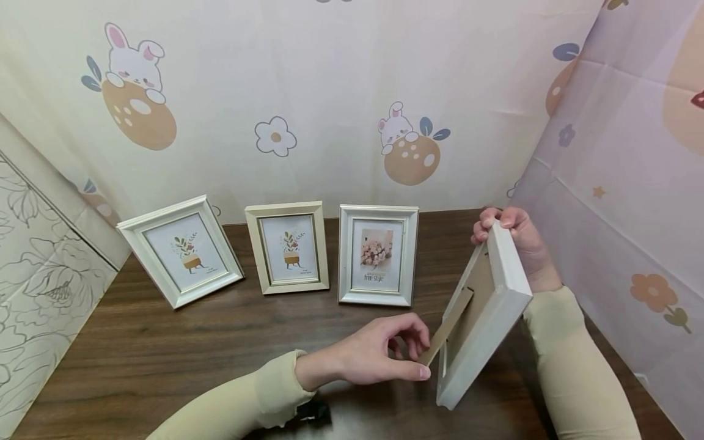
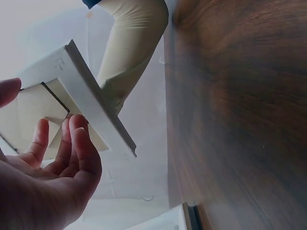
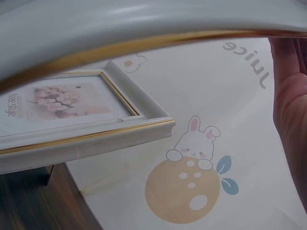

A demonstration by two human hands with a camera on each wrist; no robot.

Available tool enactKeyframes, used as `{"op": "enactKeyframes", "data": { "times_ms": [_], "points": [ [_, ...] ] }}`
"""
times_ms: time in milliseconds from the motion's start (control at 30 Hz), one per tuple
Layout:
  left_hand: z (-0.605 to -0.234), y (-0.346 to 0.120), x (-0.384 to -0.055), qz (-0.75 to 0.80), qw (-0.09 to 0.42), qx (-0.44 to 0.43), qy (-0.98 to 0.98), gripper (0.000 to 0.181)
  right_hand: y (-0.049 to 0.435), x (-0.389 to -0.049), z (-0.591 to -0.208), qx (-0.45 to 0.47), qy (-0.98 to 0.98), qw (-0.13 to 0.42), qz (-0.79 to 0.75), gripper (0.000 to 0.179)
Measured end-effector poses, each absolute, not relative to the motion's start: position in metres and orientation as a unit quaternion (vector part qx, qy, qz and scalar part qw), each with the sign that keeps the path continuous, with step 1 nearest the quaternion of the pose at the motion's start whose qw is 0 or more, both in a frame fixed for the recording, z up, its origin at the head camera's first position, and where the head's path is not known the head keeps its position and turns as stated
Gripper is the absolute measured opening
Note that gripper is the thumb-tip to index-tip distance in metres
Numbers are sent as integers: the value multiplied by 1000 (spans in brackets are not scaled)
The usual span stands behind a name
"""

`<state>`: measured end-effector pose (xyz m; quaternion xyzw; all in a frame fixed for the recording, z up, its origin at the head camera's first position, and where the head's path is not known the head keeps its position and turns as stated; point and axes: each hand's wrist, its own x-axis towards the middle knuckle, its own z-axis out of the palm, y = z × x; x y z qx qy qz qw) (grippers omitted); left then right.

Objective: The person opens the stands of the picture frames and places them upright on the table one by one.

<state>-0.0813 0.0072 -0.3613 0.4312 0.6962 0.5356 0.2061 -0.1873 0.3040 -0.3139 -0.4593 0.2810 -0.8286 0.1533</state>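
My right hand (image 1: 522, 238) grips the top edge of a white picture frame (image 1: 508, 299) and holds it tilted above the table, its back turned to the left. A brown easel-back stand (image 1: 453, 318) is swung out from the frame's backing. My left hand (image 1: 379, 351) pinches the free end of that stand between thumb and fingers. Seen from the left wrist, the curled fingers (image 2: 79, 148) reach the stand at the back of the frame (image 2: 91, 91). Close up in the right wrist view is the held frame's white moulding (image 3: 144, 24) with gold trim; its picture is hidden.
On the dark wood table (image 1: 220, 354) stand a white frame (image 1: 181, 250) at left, a cream frame (image 1: 287, 247) beside it, and a white frame with a flower picture (image 1: 378, 255) nearest the hands. A patterned curtain (image 1: 330, 73) hangs behind. Something black (image 1: 316, 412) lies under the left forearm.
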Motion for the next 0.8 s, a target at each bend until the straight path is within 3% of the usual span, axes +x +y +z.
{"op": "enactKeyframes", "data": {
  "times_ms": [800],
  "points": [
    [-368,-3,-90,529,216,424,703,27,296,-183,-309,-520,292,195,-779,18]
  ]
}}
